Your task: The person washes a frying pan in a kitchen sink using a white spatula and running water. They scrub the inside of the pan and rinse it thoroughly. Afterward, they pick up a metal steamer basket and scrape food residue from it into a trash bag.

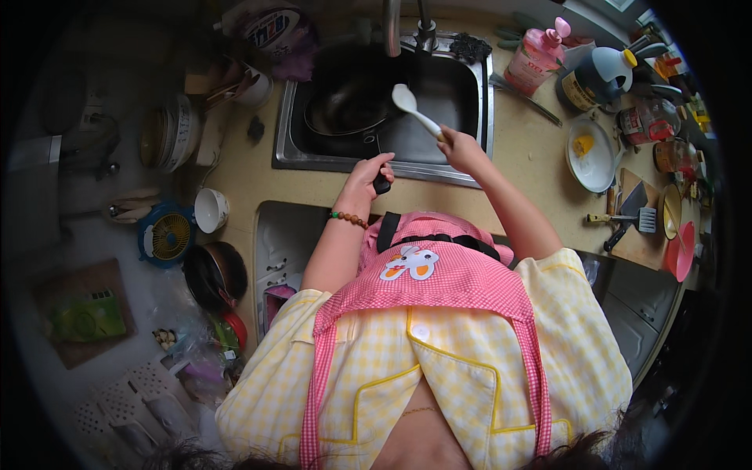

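Note:
My left hand is closed around the black handle of a dark frying pan, at the front edge of the sink. The pan lies tilted in the left part of the stainless steel sink. My right hand grips a white spoon by its handle, its bowl raised over the sink beside the pan. Above the pan's back edge is the metal faucet. A dark scouring pad rests on the sink's back right corner. Shadow hides much of the pan's inside.
Right of the sink stand a pink pump bottle, a large jug and a white dish holding something yellow. A cutting board bears a cleaver and a slotted turner. At left are a white bowl and a blue fan.

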The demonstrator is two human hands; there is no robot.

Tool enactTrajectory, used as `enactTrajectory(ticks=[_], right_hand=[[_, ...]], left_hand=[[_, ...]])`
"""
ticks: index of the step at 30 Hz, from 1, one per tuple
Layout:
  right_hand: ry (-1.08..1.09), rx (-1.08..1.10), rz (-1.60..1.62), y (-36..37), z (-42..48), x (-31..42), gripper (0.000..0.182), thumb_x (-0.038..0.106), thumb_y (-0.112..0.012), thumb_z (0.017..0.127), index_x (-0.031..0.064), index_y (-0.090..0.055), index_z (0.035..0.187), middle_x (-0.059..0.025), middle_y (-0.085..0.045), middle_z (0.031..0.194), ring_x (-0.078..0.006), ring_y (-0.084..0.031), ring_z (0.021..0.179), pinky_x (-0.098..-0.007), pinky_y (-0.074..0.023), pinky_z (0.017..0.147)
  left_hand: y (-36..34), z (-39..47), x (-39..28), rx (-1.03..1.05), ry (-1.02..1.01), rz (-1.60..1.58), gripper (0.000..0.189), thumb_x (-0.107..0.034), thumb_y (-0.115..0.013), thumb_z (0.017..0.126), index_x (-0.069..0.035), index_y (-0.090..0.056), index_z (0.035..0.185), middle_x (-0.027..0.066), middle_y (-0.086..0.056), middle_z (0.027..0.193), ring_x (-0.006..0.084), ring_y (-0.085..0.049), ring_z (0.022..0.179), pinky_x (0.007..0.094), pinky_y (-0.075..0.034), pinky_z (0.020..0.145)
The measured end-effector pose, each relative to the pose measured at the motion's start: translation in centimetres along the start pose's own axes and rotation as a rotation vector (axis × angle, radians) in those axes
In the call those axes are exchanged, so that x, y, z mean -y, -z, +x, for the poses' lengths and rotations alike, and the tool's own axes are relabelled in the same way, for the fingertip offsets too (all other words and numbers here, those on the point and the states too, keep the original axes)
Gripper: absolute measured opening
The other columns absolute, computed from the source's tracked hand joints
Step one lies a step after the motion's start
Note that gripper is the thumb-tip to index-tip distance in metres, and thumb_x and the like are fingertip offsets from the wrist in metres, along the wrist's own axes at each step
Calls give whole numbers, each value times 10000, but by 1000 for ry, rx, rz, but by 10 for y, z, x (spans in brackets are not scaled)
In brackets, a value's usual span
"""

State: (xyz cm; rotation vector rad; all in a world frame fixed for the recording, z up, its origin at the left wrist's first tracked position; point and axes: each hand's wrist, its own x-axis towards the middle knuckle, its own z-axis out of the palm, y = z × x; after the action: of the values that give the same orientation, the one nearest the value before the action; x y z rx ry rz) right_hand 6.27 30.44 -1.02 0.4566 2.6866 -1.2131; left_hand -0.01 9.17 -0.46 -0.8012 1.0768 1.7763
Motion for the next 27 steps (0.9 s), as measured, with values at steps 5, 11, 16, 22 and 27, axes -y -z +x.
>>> enactTrajectory(ticks=[5, 11, 16, 22, 27], right_hand=[[-249, 226, 448, 11, -30, 16, 391, 282, -463, 873, 117, -419, 1224, -69, -499, 605, -125, -463, 391, -277, -370, 314], [-218, 102, 440, -21, -13, 52, 361, 243, -418, 888, 45, -343, 1181, -163, -540, 637, -220, -503, 377, -354, -407, 304], [-168, 132, 373, -10, -1, 33, 254, 223, -409, 895, 21, -360, 1042, -175, -538, 629, -247, -508, 372, -367, -411, 296], [-106, 186, 269, 0, -42, 42, 256, 190, -415, 882, 10, -352, 1053, -211, -558, 660, -281, -542, 406, -392, -436, 310], [-302, 108, 507, -12, 43, 20, 243, 208, -427, 890, 2, -393, 1014, -179, -561, 651, -270, -532, 413, -373, -420, 340]], left_hand=[[-12, -22, -27, 226, 204, -374, 233, -55, -544, 821, -70, -417, 626, -13, -441, 523, 51, -409, 389, 166, -379, 375], [-26, -29, -16, 311, 331, -548, 246, -45, -476, 828, -62, -401, 595, -9, -419, 515, 78, -396, 376, 188, -410, 401], [-5, -30, -8, 308, 358, -450, 269, -57, -474, 823, -84, -395, 568, -29, -410, 491, 55, -387, 371, 179, -386, 384], [9, -38, -2, 284, 351, -337, 273, -54, -442, 835, -97, -371, 575, -42, -367, 497, 43, -347, 361, 173, -351, 364], [22, -49, -11, 294, 352, -282, 256, -65, -418, 853, -95, -370, 603, -49, -352, 509, 34, -329, 360, 163, -338, 355]])
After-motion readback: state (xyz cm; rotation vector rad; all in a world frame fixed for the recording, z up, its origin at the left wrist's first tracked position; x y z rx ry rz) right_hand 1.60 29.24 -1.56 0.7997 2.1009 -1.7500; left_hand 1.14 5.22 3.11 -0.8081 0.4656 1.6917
